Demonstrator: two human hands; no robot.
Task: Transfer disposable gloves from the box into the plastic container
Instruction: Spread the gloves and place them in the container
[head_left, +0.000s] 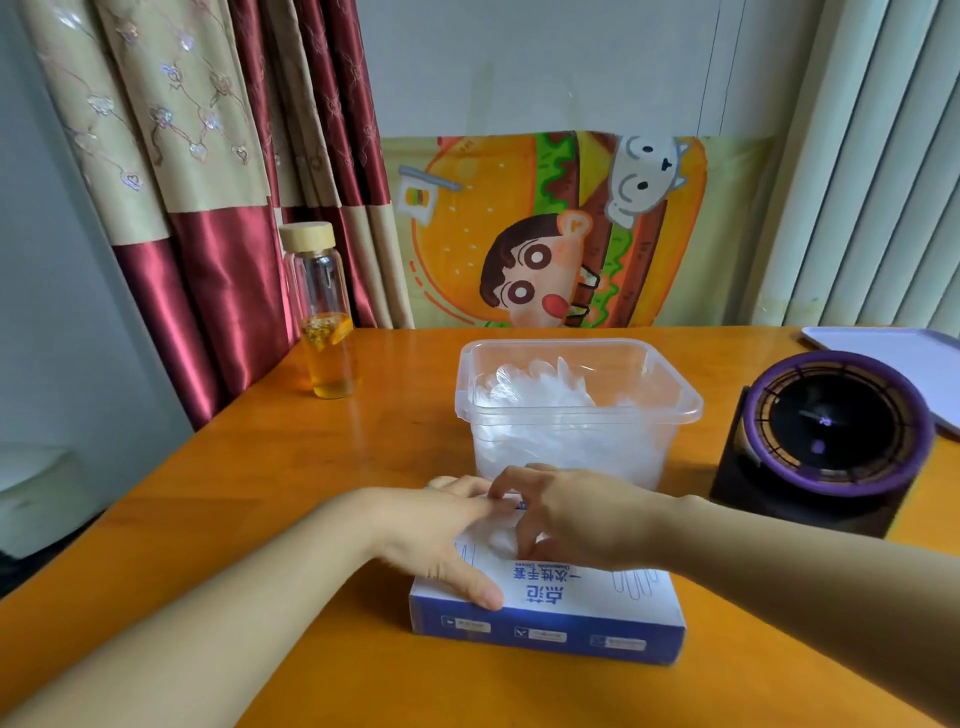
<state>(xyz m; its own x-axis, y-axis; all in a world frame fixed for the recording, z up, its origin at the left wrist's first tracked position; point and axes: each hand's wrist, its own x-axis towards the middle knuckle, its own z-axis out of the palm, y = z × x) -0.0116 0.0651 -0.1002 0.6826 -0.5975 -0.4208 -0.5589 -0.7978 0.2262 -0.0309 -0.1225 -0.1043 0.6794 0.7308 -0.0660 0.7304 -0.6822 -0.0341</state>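
While the flat left hand (441, 530) pins the box (550, 631) at lower centre and the right hand (582, 514) has its grip pinched on gloves (498, 540) at the slot, a snagged clump could miss the container (691, 402) behind.

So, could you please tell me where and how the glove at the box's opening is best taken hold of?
Pinch the crumpled film of the glove showing in the opening on top of the box, coming straight down from above: the box lies flat, opening upward, and the left hand presses it steady.
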